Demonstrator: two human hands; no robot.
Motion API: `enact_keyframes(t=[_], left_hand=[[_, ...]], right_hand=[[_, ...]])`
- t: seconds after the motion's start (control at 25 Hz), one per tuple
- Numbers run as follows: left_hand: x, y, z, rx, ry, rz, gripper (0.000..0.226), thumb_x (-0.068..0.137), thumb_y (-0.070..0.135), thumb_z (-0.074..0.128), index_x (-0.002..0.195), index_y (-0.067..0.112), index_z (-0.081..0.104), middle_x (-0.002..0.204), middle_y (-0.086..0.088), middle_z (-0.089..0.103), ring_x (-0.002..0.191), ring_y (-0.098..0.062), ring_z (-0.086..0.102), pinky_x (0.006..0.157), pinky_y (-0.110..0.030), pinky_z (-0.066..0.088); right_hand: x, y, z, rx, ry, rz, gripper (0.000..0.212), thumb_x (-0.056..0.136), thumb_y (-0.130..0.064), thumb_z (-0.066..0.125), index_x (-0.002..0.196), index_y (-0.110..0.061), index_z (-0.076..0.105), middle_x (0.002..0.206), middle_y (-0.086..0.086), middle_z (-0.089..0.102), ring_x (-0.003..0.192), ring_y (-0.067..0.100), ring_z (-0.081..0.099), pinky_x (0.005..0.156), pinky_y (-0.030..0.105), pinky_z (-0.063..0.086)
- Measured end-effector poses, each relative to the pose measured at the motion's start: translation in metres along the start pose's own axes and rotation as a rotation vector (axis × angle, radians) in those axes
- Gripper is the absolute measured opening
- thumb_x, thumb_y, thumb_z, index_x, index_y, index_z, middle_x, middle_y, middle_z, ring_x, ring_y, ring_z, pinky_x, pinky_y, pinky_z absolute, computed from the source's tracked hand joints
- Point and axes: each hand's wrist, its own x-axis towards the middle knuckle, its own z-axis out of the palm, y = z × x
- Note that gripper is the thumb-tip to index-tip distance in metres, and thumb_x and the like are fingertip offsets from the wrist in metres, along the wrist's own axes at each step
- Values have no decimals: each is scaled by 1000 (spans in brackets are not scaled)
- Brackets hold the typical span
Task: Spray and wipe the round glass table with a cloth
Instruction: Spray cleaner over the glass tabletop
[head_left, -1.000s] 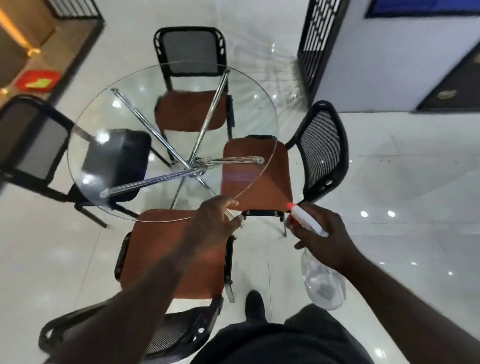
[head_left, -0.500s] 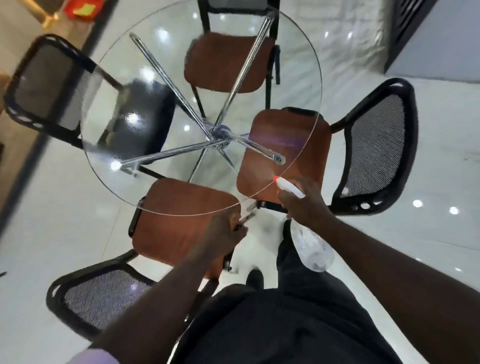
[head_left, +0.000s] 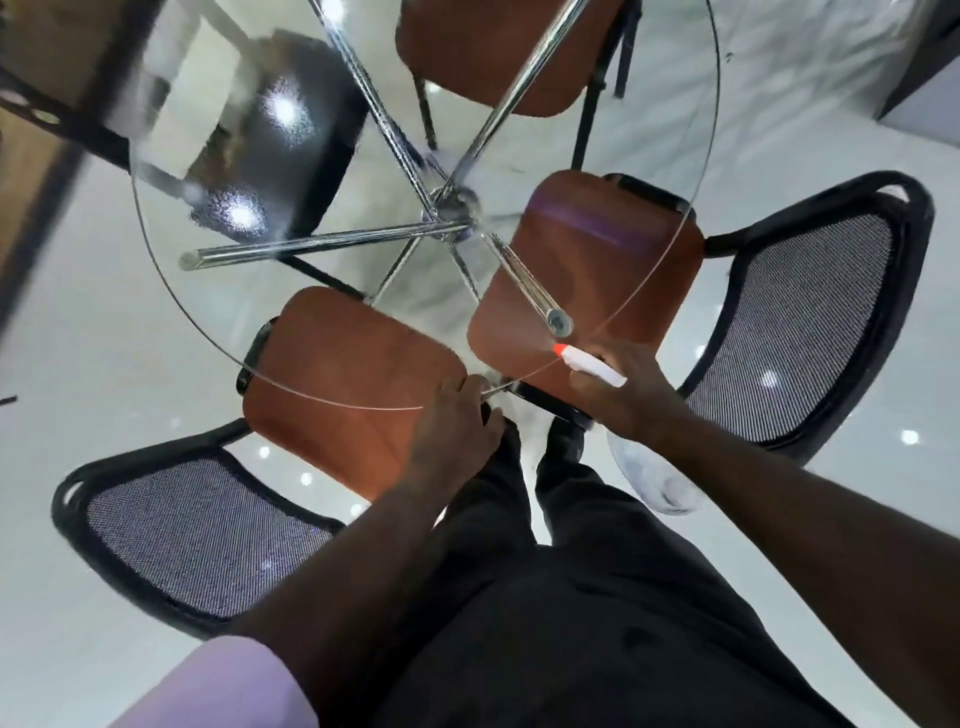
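Observation:
The round glass table (head_left: 171, 291) on crossed chrome legs (head_left: 452, 208) fills the upper view. A patch of fine droplets (head_left: 249, 171) lies on its far left glass. My right hand (head_left: 631, 405) grips a spray bottle; its white head with the red nozzle (head_left: 587, 364) points over the near rim, and the clear bottle body (head_left: 657, 483) hangs below the hand. My left hand (head_left: 457, 431) is curled at the near rim, beside the right hand. A small pale piece, apparently the cloth (head_left: 493, 388), shows at its fingertips; most of it is hidden.
Several chairs ring the table. Two brown seats (head_left: 343, 374) (head_left: 587, 260) sit under the near rim, their black mesh backs (head_left: 197, 535) (head_left: 795, 322) on either side of my legs. A black seat (head_left: 306, 119) is at far left. The floor is glossy white.
I have come closer and now look straight down on the table. Both hands have reached the near rim, and the nozzle now sits over the glass edge.

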Motion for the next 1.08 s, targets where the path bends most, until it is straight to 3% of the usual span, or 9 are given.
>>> enact_keyframes(t=[0.08,0.2,0.4,0.56,0.68,0.8,0.92,1.0,1.08], left_hand=[[7,-4,0,200,65,149,42,86,35,65,123,14,64,121,-9,62,110,-32,59,95,-45,52],[19,-9,2,431,68,309,59,82,29,72,135,12,55,140,-15,52,121,-36,53,105,-47,44],[45,-10,0,477,71,442,70,78,13,66,145,6,47,151,-25,43,131,-45,47,116,-58,36],[81,0,-17,352,-52,466,97,71,57,70,152,13,42,166,-16,27,145,-42,37,120,-55,32],[111,-3,-37,321,-72,353,110,75,79,54,163,19,26,174,-9,12,156,-37,22,124,-56,27],[150,-16,-74,327,-28,241,110,79,81,51,166,22,16,176,-6,4,159,-37,14,124,-60,25],[178,-38,-107,283,-30,124,112,83,74,64,167,26,8,176,-1,-7,162,-34,2,127,-60,18],[190,-52,-121,308,-57,91,116,82,75,65,166,28,2,175,2,-13,162,-33,-2,127,-60,16],[200,-63,-132,321,-72,71,120,80,76,67,166,29,-2,175,4,-14,162,-33,-3,127,-60,16]], right_hand=[[7,2,-9,-61,-12,29,38,94,-22,67,77,-55,66,66,-12,64,57,6,58,56,20,42],[12,10,-27,-98,51,135,6,93,-28,70,96,-28,76,80,3,74,72,26,72,64,32,57],[35,21,-65,59,313,347,26,75,-41,66,83,-17,71,65,9,69,72,45,70,68,64,63],[61,-12,-82,36,338,333,15,88,-29,75,98,-18,76,84,7,76,73,33,76,68,57,67],[87,-30,-76,62,346,325,19,82,-33,73,92,-17,76,72,10,70,58,29,68,58,59,65],[122,-56,-66,137,315,270,27,75,-42,69,99,-33,78,76,8,70,59,27,67,59,51,62],[155,-92,-49,37,235,138,20,90,-28,80,108,-19,81,92,5,78,77,26,76,70,39,67],[172,-112,-39,-116,264,3,14,94,-17,80,105,-9,78,90,0,76,77,16,70,75,14,58],[187,-130,-28,-158,298,-4,15,95,-15,75,101,-2,77,85,9,76,76,21,69,71,19,53]])
